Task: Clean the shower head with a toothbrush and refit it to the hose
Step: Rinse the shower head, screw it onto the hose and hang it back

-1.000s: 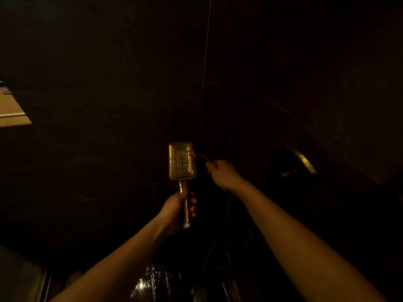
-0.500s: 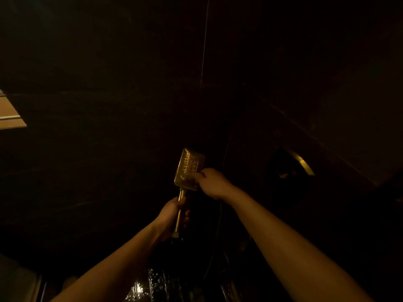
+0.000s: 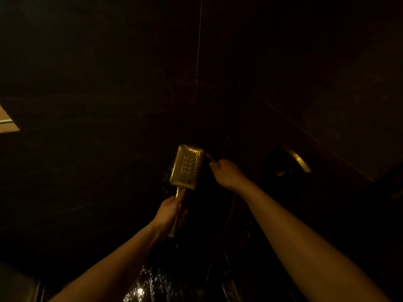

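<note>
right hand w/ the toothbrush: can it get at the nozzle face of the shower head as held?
Probably yes. The left hand grips only the handle, so the shower head faces the camera uncovered, and the right hand with the toothbrush is beside its edge.

**Dark tiled room, v. low light**

Dark tiled walls (image 3: 109, 83) meet at a corner, thin pale grout line (image 3: 198, 40) running vertical. Pale beige rectangular panel (image 3: 7, 125) at left edge. Curved brass-coloured metal fitting (image 3: 299, 161) on rt wall. Wet glistening dark floor (image 3: 152, 286) at bottom, catching light.
</note>
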